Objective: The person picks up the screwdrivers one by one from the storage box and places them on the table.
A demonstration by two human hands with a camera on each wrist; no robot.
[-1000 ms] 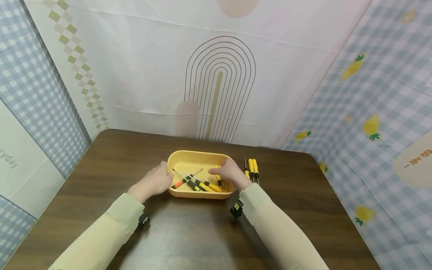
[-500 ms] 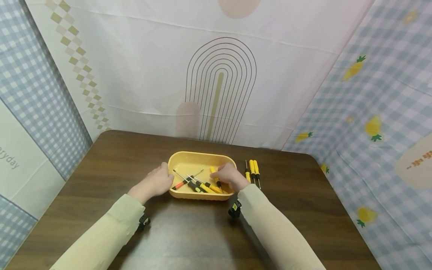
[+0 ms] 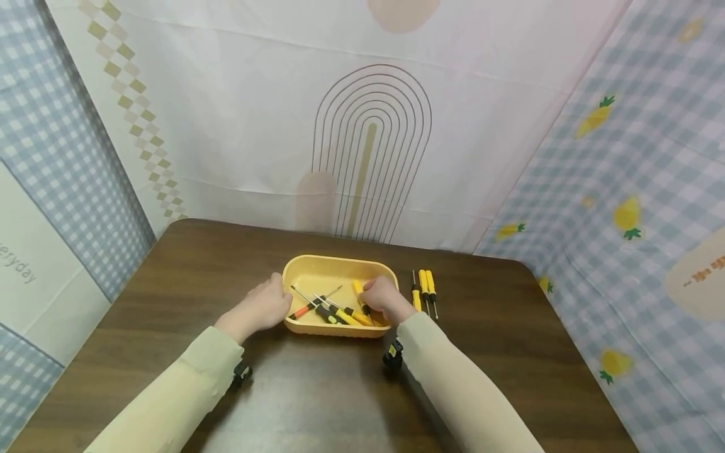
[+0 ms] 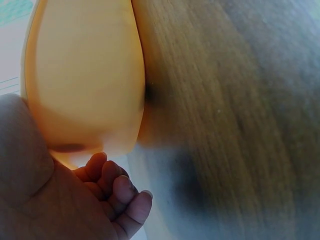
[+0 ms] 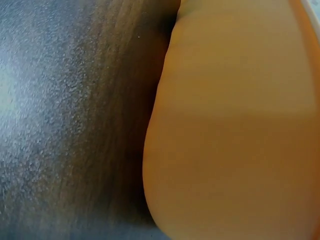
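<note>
A yellow plastic tray (image 3: 328, 258) holds several screwdrivers, with yellow, orange-red and black-green handles. My left hand (image 3: 264, 306) grips its left end; in the left wrist view the fingers (image 4: 116, 182) curl at the end of the tray wall (image 4: 87, 70), thumb side up by the rim. Over the tray's right part, my right hand (image 3: 385, 298) pinches a yellow-handled screwdriver (image 3: 359, 289), whose black collar and shaft slant down toward the near wall. The tray wall (image 5: 235, 110) fills much of the right wrist view and hides the right hand there.
To the right of the tray, three yellow-handled screwdrivers (image 3: 425, 284) lie side by side on the dark wooden table (image 3: 487, 352). A patterned cloth (image 3: 243, 126) hangs behind the table's far edge.
My right fingers have closed in on the yellow screwdriver in the tray, and its handle end has swung slightly left. My left hand stays at the tray's left end.
</note>
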